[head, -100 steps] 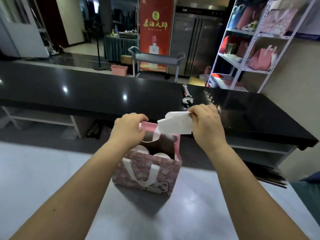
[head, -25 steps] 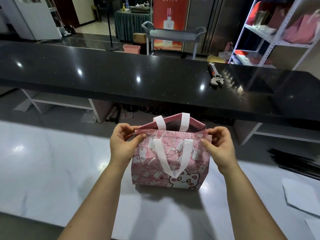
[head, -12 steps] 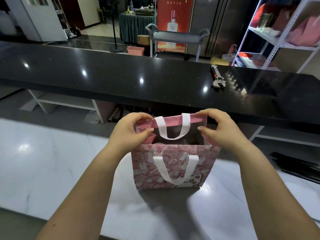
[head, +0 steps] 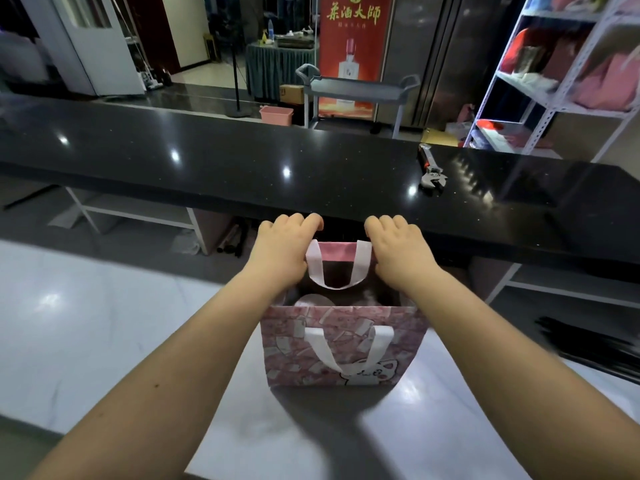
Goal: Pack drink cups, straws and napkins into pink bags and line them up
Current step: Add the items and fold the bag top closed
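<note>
One pink bag [head: 341, 344] stands upright on the pale table [head: 86, 327], open at the top, with two white handles. Inside, one round cup lid [head: 311, 301] shows at the left; the rest of the interior is too dark to count. The left hand [head: 282, 249] grips the far rim beside the far handle, fingers curled over it. The right hand [head: 398, 251] does the same on the other side. Behind, one red banner [head: 353, 53] carries yellow Chinese characters. One wrench [head: 431, 173] lies on the black counter [head: 207, 161].
</note>
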The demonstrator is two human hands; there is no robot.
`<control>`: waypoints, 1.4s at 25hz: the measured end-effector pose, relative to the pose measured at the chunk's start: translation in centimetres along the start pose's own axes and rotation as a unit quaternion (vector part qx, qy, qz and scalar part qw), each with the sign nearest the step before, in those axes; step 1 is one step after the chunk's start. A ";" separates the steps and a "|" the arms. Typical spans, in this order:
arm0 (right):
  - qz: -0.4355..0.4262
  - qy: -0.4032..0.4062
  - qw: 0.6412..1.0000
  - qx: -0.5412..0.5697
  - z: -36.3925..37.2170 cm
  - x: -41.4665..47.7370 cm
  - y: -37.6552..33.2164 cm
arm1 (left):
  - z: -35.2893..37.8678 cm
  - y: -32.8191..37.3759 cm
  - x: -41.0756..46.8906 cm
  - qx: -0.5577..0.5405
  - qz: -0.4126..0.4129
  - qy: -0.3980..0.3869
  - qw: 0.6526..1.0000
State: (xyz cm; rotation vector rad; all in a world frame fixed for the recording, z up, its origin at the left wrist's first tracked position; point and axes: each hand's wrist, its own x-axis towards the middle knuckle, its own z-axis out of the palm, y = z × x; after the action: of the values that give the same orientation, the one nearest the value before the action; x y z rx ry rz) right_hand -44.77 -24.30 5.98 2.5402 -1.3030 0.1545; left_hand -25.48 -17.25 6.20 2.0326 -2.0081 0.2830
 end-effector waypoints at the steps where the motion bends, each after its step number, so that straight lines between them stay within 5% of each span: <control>1: 0.003 0.014 1.000 0.003 0.1 0.1 0.1 | 0.0 -0.1 0.1 0.002 0.007 0.012 1.000; 6: 0.005 0.048 0.986 0.161 -0.8 -0.5 2.7 | -1.2 -1.4 -0.2 -0.060 0.023 0.051 0.997; 9: 0.052 0.049 0.946 0.315 -0.6 -1.4 4.5 | -1.7 -2.8 -0.9 -0.150 -0.024 0.045 0.987; 15: 0.222 0.096 0.703 0.668 1.8 -0.9 4.0 | -0.7 -4.7 0.1 -0.454 -0.163 0.023 0.876; 20: 0.305 0.093 0.595 0.737 4.1 0.3 3.7 | 1.3 -4.6 1.0 -0.522 -0.208 0.028 0.827; 24: 0.260 0.079 0.487 0.830 4.1 -1.0 4.6 | 1.5 -5.3 -0.6 -0.592 -0.209 0.050 0.777; 26: 0.240 0.104 0.492 0.830 4.0 -2.5 5.6 | 1.6 -5.8 -2.0 -0.630 -0.210 0.045 0.746; 30: 0.225 0.144 0.568 0.778 4.8 -8.6 6.5 | 2.0 -6.8 -7.0 -0.682 -0.223 0.060 0.694; 32: 0.185 0.087 0.587 0.784 5.3 -11.6 6.3 | 2.6 -7.1 -10.2 -0.707 -0.194 0.006 0.680; 35: 0.125 -0.019 0.639 0.759 5.7 -13.2 4.8 | 3.5 -5.9 -12.7 -0.689 -0.154 -0.066 0.705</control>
State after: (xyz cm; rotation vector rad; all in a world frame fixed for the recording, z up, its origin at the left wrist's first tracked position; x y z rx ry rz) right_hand -56.59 -18.35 -1.39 3.3599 -1.9735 2.0673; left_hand -20.00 -6.36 -1.50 1.2193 -1.0832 -1.1266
